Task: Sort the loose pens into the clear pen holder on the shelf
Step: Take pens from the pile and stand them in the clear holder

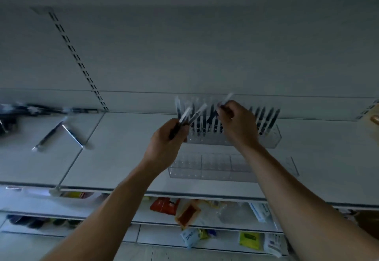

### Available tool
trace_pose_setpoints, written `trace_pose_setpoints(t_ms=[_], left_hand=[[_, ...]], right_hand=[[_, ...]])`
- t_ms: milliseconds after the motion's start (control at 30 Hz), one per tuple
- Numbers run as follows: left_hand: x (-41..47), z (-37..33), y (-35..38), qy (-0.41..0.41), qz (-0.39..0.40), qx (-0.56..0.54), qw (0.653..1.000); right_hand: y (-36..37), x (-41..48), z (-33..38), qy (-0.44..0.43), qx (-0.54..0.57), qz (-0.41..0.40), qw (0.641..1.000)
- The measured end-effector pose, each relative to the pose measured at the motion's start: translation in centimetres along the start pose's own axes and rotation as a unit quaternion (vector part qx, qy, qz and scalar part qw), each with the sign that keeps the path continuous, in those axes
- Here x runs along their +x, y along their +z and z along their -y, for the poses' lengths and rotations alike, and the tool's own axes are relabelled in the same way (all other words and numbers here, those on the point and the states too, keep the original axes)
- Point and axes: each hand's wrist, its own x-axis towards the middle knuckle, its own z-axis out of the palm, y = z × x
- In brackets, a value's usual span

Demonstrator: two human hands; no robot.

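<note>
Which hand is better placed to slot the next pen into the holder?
Right. The right hand pinches a single pen above the clear pen holder; the left hand grips spare pens at its left end.

**One head-worn view, close on the shelf**

A single wide-angle camera sits on the person's head. It faces the white shelf point(123, 158) head-on and is tipped a little downward. It is close: both forearms enter from the bottom edge, and the left hand point(164, 146) and right hand point(238, 125) meet mid-frame before the clear pen holder point(272, 137). The back panel point(184, 45) fills the upper half, and lower shelves point(30, 203) show underneath.
</note>
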Motion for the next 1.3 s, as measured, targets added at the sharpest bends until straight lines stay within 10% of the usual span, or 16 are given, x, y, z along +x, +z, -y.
trace_pose_setpoints(t_ms=[833,1033,1300], left_hand=[[0.3,-0.6,1.7,-0.001,0.051,-0.102,0.993],[0.8,-0.4,3.4,-0.004,0.058,-0.144,0.988],[1.5,-0.4,5.2,0.013,0.100,-0.068,0.993]], right_hand=[[1.2,-0.6,-0.8,0.029,-0.124,0.095,0.987],[-2.3,-3.6,1.5,0.162,0.266,0.123,0.942],[-3.3,-2.7,1.0,0.215,0.326,0.093,0.916]])
